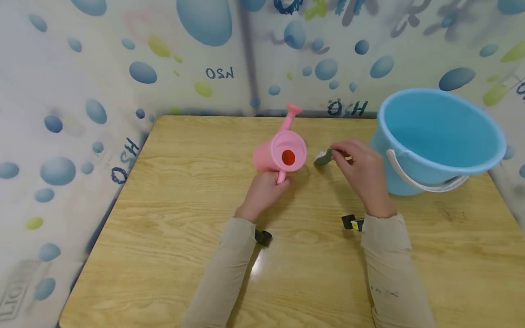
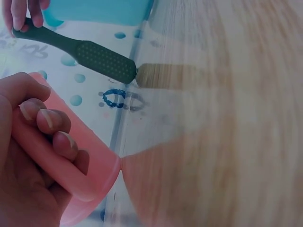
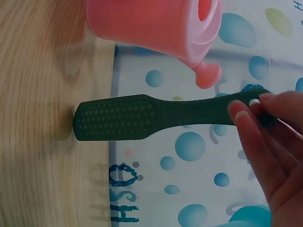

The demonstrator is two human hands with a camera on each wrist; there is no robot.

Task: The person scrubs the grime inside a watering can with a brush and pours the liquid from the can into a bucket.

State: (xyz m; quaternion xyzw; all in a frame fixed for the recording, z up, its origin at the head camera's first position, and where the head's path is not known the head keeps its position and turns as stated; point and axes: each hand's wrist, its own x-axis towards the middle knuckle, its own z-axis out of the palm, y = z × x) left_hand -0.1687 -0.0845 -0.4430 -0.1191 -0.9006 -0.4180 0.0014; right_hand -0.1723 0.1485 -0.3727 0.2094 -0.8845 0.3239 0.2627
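My left hand (image 1: 262,192) grips the handle of a pink watering can (image 1: 263,157), fingers curled round it. The can's opening faces me, its spout points toward the wall, and something red-orange shows inside. To its right, my right hand (image 1: 366,169) pinches the handle end of a dark green brush (image 1: 323,159) between thumb and fingers. In the right wrist view the brush (image 3: 118,118) hangs head down, its dotted side showing and the tip of its head right at the tabletop. A bit of white bristle shows in the head view.
A large light blue bucket (image 1: 393,175) with a white handle (image 1: 414,182) stands on the right of the wooden table (image 1: 164,218), just beyond my right hand. A wall covering (image 1: 102,45) with blue and green drops borders the table's back and sides.
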